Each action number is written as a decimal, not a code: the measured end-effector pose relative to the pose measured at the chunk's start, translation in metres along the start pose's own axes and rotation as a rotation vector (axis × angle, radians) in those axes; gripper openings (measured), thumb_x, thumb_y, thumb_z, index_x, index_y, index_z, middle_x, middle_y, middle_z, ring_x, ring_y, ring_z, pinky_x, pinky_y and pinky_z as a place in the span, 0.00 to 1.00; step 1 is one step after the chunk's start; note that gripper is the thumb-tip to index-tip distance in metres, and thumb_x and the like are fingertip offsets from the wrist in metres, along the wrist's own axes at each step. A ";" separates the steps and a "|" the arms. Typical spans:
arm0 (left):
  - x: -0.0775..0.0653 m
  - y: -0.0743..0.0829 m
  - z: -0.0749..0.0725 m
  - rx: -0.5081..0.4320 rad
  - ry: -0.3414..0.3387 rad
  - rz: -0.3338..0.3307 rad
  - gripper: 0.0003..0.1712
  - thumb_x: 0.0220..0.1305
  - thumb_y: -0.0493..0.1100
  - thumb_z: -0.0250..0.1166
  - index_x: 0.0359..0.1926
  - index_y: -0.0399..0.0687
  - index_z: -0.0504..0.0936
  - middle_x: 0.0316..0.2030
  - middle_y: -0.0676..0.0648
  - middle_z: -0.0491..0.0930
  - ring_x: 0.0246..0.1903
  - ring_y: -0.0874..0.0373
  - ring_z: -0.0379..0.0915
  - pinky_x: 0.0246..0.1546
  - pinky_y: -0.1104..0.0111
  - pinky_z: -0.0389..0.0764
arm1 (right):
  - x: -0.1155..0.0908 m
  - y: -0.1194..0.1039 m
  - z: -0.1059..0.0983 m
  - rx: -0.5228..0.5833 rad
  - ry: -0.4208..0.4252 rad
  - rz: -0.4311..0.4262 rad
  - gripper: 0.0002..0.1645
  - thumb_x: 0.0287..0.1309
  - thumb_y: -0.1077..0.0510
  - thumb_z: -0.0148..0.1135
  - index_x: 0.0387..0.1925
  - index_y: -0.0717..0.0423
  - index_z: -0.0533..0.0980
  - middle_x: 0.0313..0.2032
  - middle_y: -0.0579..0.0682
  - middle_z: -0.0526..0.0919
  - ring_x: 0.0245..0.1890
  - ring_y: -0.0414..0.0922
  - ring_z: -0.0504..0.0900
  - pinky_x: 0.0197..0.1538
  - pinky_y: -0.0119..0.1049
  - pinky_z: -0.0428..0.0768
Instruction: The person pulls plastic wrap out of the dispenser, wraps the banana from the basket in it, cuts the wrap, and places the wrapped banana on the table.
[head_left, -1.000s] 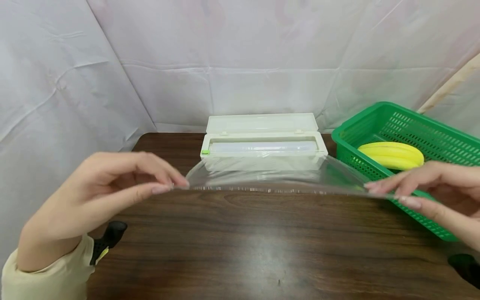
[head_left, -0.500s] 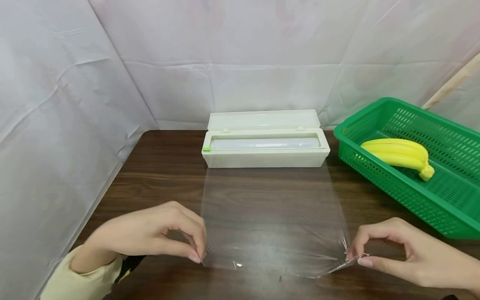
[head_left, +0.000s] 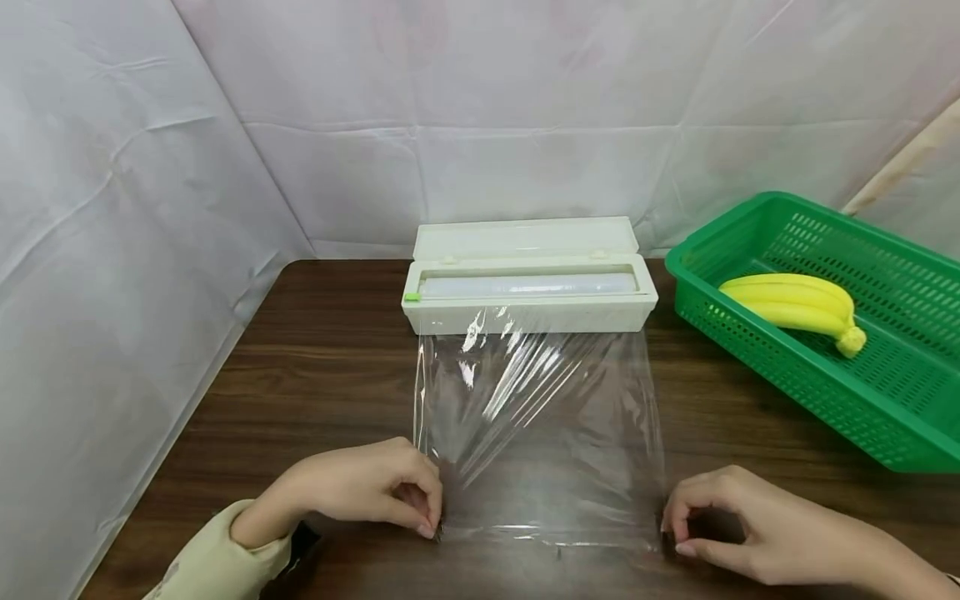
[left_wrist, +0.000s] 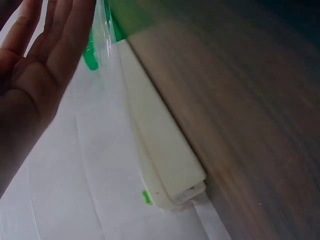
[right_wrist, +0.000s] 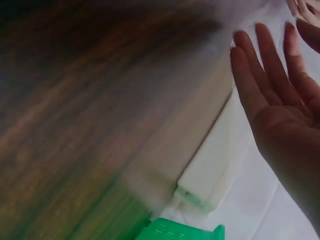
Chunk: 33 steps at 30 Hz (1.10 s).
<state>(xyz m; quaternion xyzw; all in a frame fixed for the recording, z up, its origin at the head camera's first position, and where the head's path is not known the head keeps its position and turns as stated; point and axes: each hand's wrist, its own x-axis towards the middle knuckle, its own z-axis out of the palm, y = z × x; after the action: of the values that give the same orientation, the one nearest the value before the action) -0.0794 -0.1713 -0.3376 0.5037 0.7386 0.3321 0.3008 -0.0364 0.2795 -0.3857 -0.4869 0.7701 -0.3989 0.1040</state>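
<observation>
A sheet of clear cling film [head_left: 540, 433] stretches over the dark table toward the person from a white dispenser box [head_left: 528, 317]. Its lid stands open at the back, and the film roll [head_left: 528, 286] shows inside. In the head view my left hand [head_left: 375, 487] pinches the film's near left corner between thumb and fingers, low over the table. At the near right corner, my right hand [head_left: 738, 525] holds the edge with its fingertips. Bright creases run diagonally across the film. The left wrist view shows the left hand [left_wrist: 42, 65] beside the dispenser; the right wrist view shows the right hand [right_wrist: 285, 95].
To the right stands a green perforated basket [head_left: 810, 400] with a bunch of bananas [head_left: 798, 308] in it. A small green slider [head_left: 412, 297] sits at the dispenser's left end. White cloth [head_left: 525, 117] hangs behind and to the left of the wooden table [head_left: 322, 375].
Both hands have drawn the film from raised near the dispenser down toward the table's near side. Since half a second ago they have come closer together, and the film shows more creases.
</observation>
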 end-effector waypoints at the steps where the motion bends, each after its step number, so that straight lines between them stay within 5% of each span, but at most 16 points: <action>1: 0.001 -0.001 0.001 0.007 -0.003 -0.015 0.05 0.70 0.39 0.71 0.35 0.47 0.88 0.33 0.56 0.87 0.36 0.80 0.78 0.38 0.78 0.85 | 0.000 0.001 0.002 -0.005 -0.009 0.007 0.18 0.65 0.67 0.72 0.42 0.39 0.79 0.39 0.33 0.84 0.38 0.28 0.81 0.38 0.22 0.78; 9: 0.004 -0.006 0.012 0.025 0.003 -0.124 0.05 0.72 0.38 0.69 0.36 0.48 0.87 0.26 0.57 0.87 0.27 0.81 0.76 0.29 0.80 0.81 | 0.000 0.003 0.011 -0.046 -0.018 0.038 0.17 0.65 0.65 0.72 0.41 0.36 0.79 0.37 0.30 0.81 0.38 0.26 0.78 0.38 0.22 0.77; 18: 0.004 -0.007 0.013 -0.022 0.116 -0.126 0.04 0.76 0.39 0.65 0.42 0.45 0.86 0.27 0.55 0.87 0.29 0.75 0.79 0.34 0.77 0.84 | 0.000 0.001 0.011 -0.088 0.010 0.024 0.20 0.62 0.67 0.73 0.42 0.37 0.79 0.37 0.30 0.82 0.38 0.26 0.79 0.38 0.20 0.76; 26: 0.008 -0.010 0.006 0.024 0.410 -0.228 0.05 0.75 0.38 0.67 0.45 0.43 0.87 0.34 0.53 0.89 0.33 0.68 0.82 0.36 0.72 0.85 | 0.001 -0.005 0.005 -0.143 0.062 -0.010 0.22 0.61 0.69 0.74 0.45 0.39 0.80 0.40 0.32 0.84 0.39 0.28 0.81 0.41 0.20 0.77; 33: 0.019 -0.017 -0.007 0.068 0.825 -0.350 0.10 0.70 0.33 0.69 0.51 0.38 0.87 0.40 0.46 0.90 0.38 0.57 0.86 0.42 0.68 0.88 | 0.007 -0.018 -0.017 -0.244 0.179 -0.065 0.22 0.59 0.67 0.76 0.48 0.41 0.81 0.41 0.34 0.85 0.40 0.30 0.83 0.43 0.19 0.78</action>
<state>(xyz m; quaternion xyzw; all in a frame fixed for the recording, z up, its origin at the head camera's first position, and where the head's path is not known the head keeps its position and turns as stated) -0.0998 -0.1595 -0.3491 0.2061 0.8814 0.4248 0.0160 -0.0368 0.2786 -0.3599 -0.4830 0.8028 -0.3476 -0.0381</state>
